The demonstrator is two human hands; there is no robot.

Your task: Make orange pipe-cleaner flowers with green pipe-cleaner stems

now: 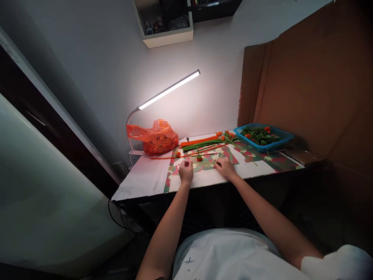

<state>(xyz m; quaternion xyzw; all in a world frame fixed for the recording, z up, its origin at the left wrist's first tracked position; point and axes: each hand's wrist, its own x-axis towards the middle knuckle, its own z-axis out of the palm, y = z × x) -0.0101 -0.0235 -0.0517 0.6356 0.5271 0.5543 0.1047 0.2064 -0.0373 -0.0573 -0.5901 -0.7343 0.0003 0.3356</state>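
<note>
My left hand (186,172) is above the front of the mat with its fingers curled in; whatever they hold, if anything, is too small to name. To its right, my right hand (226,168) rests low over the mat, thumb and fingers drawn together near a thin pale strand, and its grip is unclear. Between and just beyond the hands lies a small orange flower head with a green stem (199,158). Another orange flower head (178,154) sits farther left. Behind them are bundled thin orange sticks (201,140) and green sticks (201,145).
A blue basket (287,136) at the right holds green leaves and orange flowers. More orange flowers (230,135) lie at the back. An orange plastic bag (160,140) stands by a lit desk lamp (169,90). A cardboard sheet (309,89) walls the right side.
</note>
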